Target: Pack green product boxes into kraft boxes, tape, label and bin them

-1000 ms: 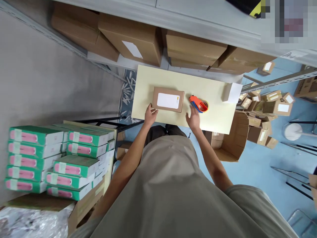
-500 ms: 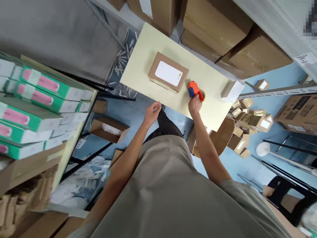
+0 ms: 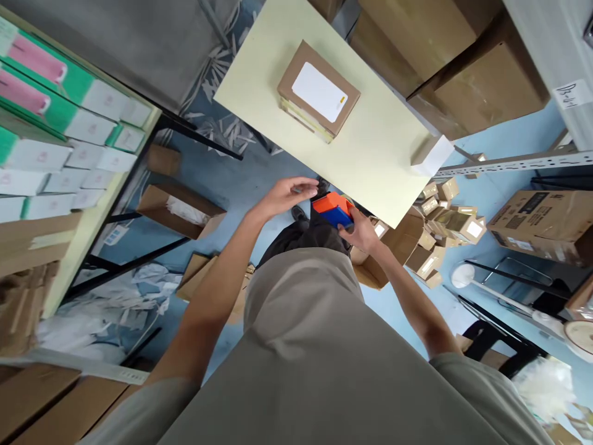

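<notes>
My right hand (image 3: 359, 232) grips an orange and blue tape dispenser (image 3: 332, 209), held in the air in front of my body and off the pale table (image 3: 375, 167). Close to the dispenser's left side hovers my left hand (image 3: 282, 194), fingers loosely curled and holding nothing that I can see. A brown cardboard box with a white label (image 3: 319, 93) lies on the table beyond both hands. A small white box (image 3: 432, 156) sits at the table's right edge.
Large cardboard cartons (image 3: 477, 86) fill the shelf behind the table. Green and pink boxes (image 3: 50, 105) are stacked on a shelf at left. Many small cartons (image 3: 449, 216) and an open carton (image 3: 178, 207) lie on the blue floor. Black metal chair frames (image 3: 504, 290) stand at right.
My right hand has lifted the tape dispenser off the table and drawn it toward my body. My left hand has risen to meet it. The view has tilted.
</notes>
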Action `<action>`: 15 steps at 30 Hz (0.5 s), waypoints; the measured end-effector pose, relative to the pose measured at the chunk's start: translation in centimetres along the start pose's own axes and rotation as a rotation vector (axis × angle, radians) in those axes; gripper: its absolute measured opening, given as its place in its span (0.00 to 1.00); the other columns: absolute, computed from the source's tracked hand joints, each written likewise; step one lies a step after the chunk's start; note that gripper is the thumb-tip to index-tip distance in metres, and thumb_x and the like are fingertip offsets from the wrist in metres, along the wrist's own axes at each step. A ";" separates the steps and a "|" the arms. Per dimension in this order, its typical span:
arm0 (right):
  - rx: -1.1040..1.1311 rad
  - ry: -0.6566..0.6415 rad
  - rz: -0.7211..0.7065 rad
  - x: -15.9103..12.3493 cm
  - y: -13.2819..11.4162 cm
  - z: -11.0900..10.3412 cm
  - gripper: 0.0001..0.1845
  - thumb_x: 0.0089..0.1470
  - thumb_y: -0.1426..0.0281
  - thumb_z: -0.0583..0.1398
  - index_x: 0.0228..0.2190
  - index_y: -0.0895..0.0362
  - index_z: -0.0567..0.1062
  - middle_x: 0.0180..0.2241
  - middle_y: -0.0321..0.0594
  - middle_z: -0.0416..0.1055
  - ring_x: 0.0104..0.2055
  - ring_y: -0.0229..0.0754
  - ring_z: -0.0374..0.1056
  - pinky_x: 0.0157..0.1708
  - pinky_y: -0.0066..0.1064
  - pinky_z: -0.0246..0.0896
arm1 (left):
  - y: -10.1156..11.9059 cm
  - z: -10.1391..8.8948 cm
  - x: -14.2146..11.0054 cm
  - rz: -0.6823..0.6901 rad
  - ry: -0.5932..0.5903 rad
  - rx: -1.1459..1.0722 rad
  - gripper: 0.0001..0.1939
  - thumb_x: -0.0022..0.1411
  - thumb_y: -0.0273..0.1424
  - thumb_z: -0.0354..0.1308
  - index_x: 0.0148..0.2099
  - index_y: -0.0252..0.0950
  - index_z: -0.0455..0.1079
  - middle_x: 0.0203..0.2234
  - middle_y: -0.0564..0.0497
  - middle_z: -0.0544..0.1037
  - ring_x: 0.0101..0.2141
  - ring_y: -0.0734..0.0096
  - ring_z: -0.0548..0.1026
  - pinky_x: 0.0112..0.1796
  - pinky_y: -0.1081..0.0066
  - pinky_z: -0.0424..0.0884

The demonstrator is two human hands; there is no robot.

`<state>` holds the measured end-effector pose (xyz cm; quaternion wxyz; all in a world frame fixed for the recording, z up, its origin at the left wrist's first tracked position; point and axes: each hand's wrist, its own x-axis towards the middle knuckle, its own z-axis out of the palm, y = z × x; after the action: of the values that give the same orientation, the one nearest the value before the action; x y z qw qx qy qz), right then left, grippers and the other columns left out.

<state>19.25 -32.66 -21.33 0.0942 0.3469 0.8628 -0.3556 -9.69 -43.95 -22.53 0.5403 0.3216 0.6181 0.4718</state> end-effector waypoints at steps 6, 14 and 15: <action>-0.076 -0.078 -0.143 -1.5 -0.6 -2.0 0.20 0.62 0.60 0.65 0.53 0.52 0.70 0.50 0.53 0.81 0.55 0.64 0.78 0.54 0.57 0.80 | 0.9 0.6 -2.2 0.031 0.016 0.129 0.20 0.68 0.49 0.73 0.53 0.41 0.86 0.45 0.46 0.89 0.46 0.55 0.86 0.47 0.61 0.82; -0.160 -0.094 -0.243 -1.4 -1.2 -4.2 0.26 0.69 0.47 0.65 0.55 0.52 0.73 0.50 0.54 0.83 0.57 0.67 0.79 0.56 0.61 0.79 | 0.8 1.8 -2.9 0.117 -0.021 0.141 0.17 0.69 0.50 0.71 0.41 0.41 0.83 0.44 0.45 0.86 0.45 0.59 0.83 0.41 0.65 0.79; -0.163 -0.093 -0.233 -1.2 -1.1 -4.4 0.27 0.70 0.44 0.64 0.55 0.52 0.73 0.48 0.53 0.83 0.56 0.67 0.79 0.56 0.61 0.79 | 0.7 2.1 -3.0 0.123 0.013 0.142 0.17 0.70 0.49 0.70 0.41 0.41 0.82 0.43 0.46 0.85 0.44 0.60 0.83 0.41 0.64 0.79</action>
<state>19.73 -30.88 -17.04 0.1199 0.2189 0.9179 -0.3084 -7.10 -45.92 -20.77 0.4823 0.3935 0.6326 0.4609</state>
